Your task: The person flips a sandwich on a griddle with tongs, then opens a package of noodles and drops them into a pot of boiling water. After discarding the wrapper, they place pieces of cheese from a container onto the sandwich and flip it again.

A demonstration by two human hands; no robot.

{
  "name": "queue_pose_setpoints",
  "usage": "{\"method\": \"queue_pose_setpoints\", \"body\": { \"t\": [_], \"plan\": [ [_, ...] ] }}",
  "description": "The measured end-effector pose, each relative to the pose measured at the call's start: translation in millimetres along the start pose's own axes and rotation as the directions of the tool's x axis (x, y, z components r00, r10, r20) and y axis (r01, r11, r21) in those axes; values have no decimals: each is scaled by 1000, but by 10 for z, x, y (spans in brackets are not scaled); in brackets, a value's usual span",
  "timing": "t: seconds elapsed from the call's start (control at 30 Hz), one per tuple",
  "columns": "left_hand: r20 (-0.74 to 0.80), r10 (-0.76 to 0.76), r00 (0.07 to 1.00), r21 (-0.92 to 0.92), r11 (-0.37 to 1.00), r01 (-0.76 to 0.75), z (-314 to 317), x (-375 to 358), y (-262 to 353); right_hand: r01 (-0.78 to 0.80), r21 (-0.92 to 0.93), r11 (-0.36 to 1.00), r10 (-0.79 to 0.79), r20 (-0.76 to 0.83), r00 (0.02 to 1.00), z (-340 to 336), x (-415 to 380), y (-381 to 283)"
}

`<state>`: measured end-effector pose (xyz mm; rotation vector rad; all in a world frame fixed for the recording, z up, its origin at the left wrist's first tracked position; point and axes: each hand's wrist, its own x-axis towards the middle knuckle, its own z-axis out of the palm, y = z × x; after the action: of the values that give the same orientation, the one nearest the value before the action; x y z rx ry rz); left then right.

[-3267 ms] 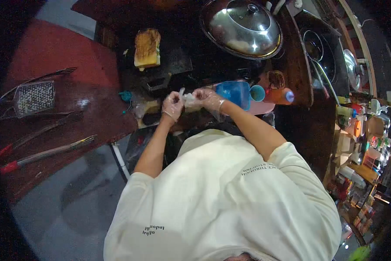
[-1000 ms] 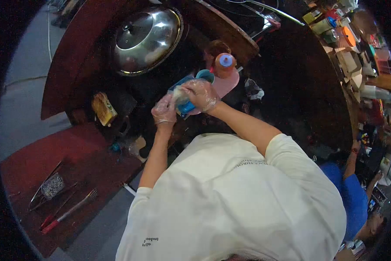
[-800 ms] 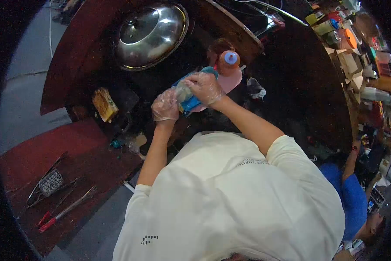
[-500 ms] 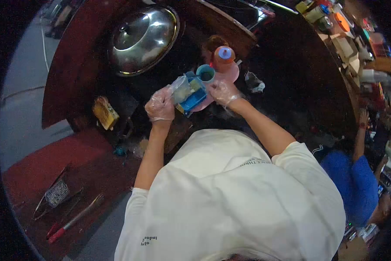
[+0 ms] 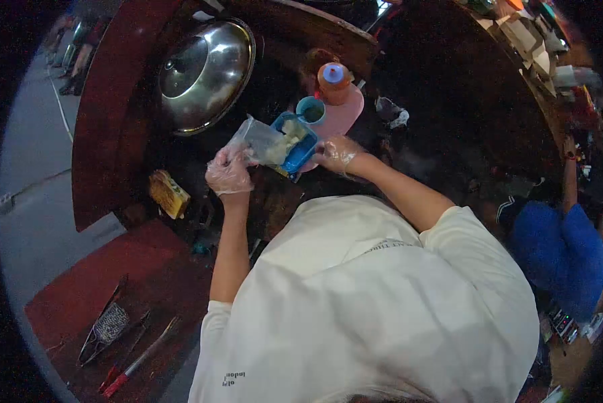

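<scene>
My left hand (image 5: 229,171), in a clear plastic glove, is closed on a clear plastic bag (image 5: 256,140). The bag is tilted with its mouth over a blue plastic container (image 5: 300,156). Pale, whitish chunks (image 5: 292,131) lie in the container and at the bag's mouth; I cannot make out what they are. My right hand (image 5: 340,154), gloved the same way, grips the container's right edge. Just behind the container stands a light blue cup (image 5: 311,110) with something dark inside. A pink tray or plate (image 5: 345,121) reaches out from under these things.
An orange bottle (image 5: 334,79) stands on the pink surface. A large domed metal lid (image 5: 207,75) is at the upper left. A yellow-brown block-like object (image 5: 169,193) lies left of me. Tongs (image 5: 140,356) rest on the red surface (image 5: 160,269). Another person in blue (image 5: 556,248) is at the right.
The bag in my left hand has drawn out to the left and tilts over the container, where the pale chunks show more plainly. My right hand stays at the container's edge. The camera view has shifted.
</scene>
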<state>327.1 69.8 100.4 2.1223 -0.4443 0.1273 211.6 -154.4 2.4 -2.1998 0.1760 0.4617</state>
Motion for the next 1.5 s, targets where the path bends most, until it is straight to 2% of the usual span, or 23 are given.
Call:
{"method": "queue_pose_setpoints", "body": {
  "t": [0.03, 0.1, 0.2, 0.33, 0.47, 0.53, 0.6, 0.67, 0.73, 0.8, 0.87, 0.9, 0.93, 1.03, 1.13, 1.17, 1.23, 1.3, 1.37, 1.4, 1.43, 1.47, 1.5],
  "plan": [
    [-6, -1, 1000, 1, 1000, 1, -6, 7, 22, 17, 15, 1000, -17, -9, 1000, -27, -19, 27],
    [28, -282, 959, -277, 919, 279, -10, -5, 90, 43, 44, 998, -42, -27, 999, -104, -72, 44],
    [12, -390, 921, -527, 780, 337, 40, 23, 84, 58, 17, 998, -57, -39, 998, -267, -124, -27],
    [47, -439, 897, -510, 762, 400, 18, 21, 133, 150, -129, 980, -167, -137, 976, -390, -176, -96],
    [41, -460, 887, -585, 709, 394, -30, 1, 58, 94, -125, 988, -95, -2, 996, -535, -122, -351],
    [-10, -344, 939, -492, 819, 295, -133, -37, 131, 401, -15, 916, -387, -302, 871, -497, -79, -477],
    [-48, -264, 963, -375, 899, 227, -224, -97, 155, 479, 6, 878, -448, -348, 824, -448, 24, -704],
    [54, -392, 919, -715, 627, 310, -242, -166, 158, 552, 21, 834, -499, -397, 770, -505, 84, -921],
    [76, -315, 946, -640, 712, 288, -286, -203, 244, 530, 179, 829, -523, -91, 848, -635, 141, -1091],
    [204, -319, 925, -925, 246, 289, -265, -249, 190, 558, 13, 830, -558, 1, 830, -604, 247, -977],
    [154, -357, 921, -910, 313, 273, -102, -258, 76, 519, 111, 847, -480, -259, 838, -732, 117, -820],
    [265, -434, 861, -417, 753, 508, -10, -239, 18, 447, 78, 891, -389, -379, 840, -789, 37, -728],
    [283, -559, 779, 279, 825, 491, 88, -261, -48, 457, 103, 884, -387, -388, 836, -846, -18, -555],
    [354, -210, 911, 338, 937, 85, 464, -519, -422, 392, 177, 903, -294, -411, 863, -902, -192, 56],
    [448, -277, 850, 441, 895, 59, 625, -537, -313, 171, 293, 941, -40, -406, 913, -793, -435, 385],
    [437, -96, 894, 356, 932, -73, 635, -590, -378, 167, 293, 941, -39, -398, 916, -762, -506, 404],
    [536, -171, 827, 455, 883, -112, 666, -570, -358, -115, 536, 836, 256, -196, 947, -780, -619, 345],
    [662, -237, 711, 572, 773, -275, 766, -563, -472, -32, 374, 927, 139, -262, 955, -600, -625, 654],
    [627, -42, 778, 427, 854, -298, 762, -588, -258, 120, 132, 984, -66, -354, 933, -598, -714, 764],
    [549, 128, 826, 281, 902, -327, 732, -575, -48, 110, 178, 978, -54, -294, 954, -617, -740, 734],
    [670, 131, 730, 126, 950, -286, 688, -397, 527, 95, 226, 969, -42, -230, 972, -608, -766, 704],
    [707, 57, 705, 103, 978, -183, 853, -511, 512, 205, 259, 944, -98, -372, 923, -460, -752, 756],
    [666, 233, 709, -42, 960, -277, 1042, -519, 588, 161, 530, 833, -29, -248, 968, -396, -705, 762]
  ]
}}
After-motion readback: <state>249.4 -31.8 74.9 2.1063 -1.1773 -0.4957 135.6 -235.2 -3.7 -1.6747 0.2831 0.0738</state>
